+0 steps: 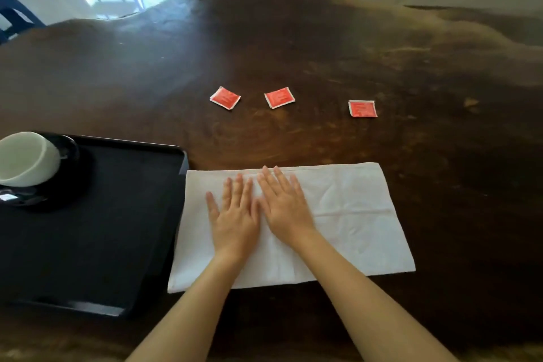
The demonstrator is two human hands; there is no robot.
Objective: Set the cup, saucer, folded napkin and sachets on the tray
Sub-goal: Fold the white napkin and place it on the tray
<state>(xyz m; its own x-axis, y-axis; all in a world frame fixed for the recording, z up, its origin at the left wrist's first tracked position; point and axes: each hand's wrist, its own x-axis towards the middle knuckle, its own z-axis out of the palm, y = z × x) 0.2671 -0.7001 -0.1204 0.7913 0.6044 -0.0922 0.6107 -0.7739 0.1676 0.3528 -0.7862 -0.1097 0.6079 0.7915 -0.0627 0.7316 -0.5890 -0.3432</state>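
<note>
A white napkin (352, 214) lies flat on the dark wooden table, right of a black tray (117, 229). My left hand (235, 214) and my right hand (283, 203) rest side by side, palms down and fingers spread, on the napkin's left half. A white cup (26, 159) sits on a dark saucer (69, 145) at the tray's far left corner. Three red sachets lie on the table beyond the napkin: the left sachet (225, 97), the middle sachet (279, 97), the right sachet (362, 108).
The wooden table (293, 47) has an irregular far edge with pale floor behind it. A blue chair (14, 17) stands at the far left. A small shiny object (7, 197) lies on the saucer near the cup.
</note>
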